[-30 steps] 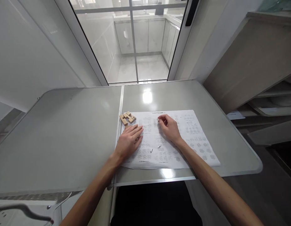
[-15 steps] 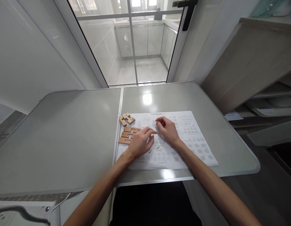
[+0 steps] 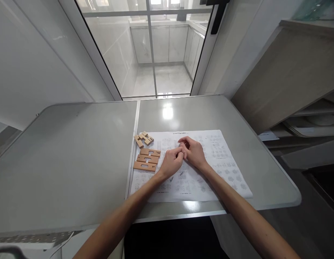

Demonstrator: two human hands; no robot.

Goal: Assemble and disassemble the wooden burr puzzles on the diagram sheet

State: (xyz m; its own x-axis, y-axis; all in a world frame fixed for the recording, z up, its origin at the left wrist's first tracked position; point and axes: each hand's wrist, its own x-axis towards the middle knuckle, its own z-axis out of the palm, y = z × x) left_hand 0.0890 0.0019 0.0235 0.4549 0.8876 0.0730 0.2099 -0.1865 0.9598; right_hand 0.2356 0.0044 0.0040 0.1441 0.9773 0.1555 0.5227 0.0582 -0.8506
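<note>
Over the middle of a large printed sheet (image 3: 226, 180), my left hand (image 3: 171, 162) and my right hand (image 3: 195, 153) meet at the fingertips. The left one is closed, its fingers curled toward the right hand. My right hand is also closed, thumb and fingers bent together. Whatever may be between the fingers is hidden. Left of my left hand lie three flat wooden pieces with slots and numbers, including a lower wooden piece (image 3: 140, 166). Behind them rests a small group of shorter wooden blocks (image 3: 147, 139), some notched.
The sheet lies on a grey table (image 3: 96, 154) with a pale seam (image 3: 136, 118) running left of the pieces. A glass door (image 3: 169, 46) stands beyond the far edge. Wooden shelves (image 3: 288, 68) rise on the right.
My left hand has moved right, off the slotted wooden pieces, and its fingers have curled in against my right hand. The view has shifted slightly.
</note>
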